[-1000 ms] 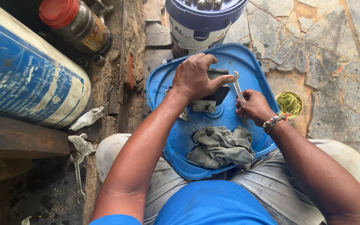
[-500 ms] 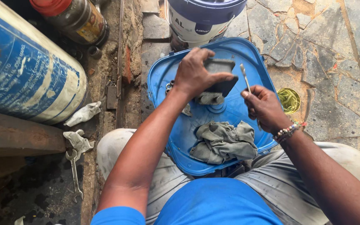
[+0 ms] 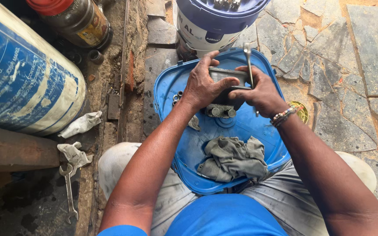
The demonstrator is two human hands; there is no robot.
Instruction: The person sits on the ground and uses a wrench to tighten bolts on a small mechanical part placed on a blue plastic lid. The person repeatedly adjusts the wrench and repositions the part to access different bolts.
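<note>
From the head camera I look straight down at my own two hands over a blue plastic tray (image 3: 171, 94) that rests across my lap. My left hand (image 3: 204, 85) sits on a dark metal block (image 3: 227, 75) held above the tray's middle, its fingers (image 3: 224, 84) wrapped round the near face and the thumb pressed along it. My right hand (image 3: 261, 94) is just beside it, touching the block's right side, fingers closed around the shaft of a metal spanner (image 3: 247, 54) that stands nearly upright, its head up near the tray's far rim. A beaded bracelet (image 3: 281, 116) circles my right wrist. Under the block I see two round bolt heads (image 3: 222, 112), and a few small nuts (image 3: 176, 97) lie at the tray's left. A crumpled grey rag (image 3: 232, 158) lies in the near half of the tray. Beyond the tray stands a white and blue bucket (image 3: 206, 30). To my left lie a big blue and white drum (image 3: 20, 83), a red-capped jar (image 3: 77, 22), and on the ground another spanner (image 3: 68, 192) wrapped in a scrap of cloth.
</note>
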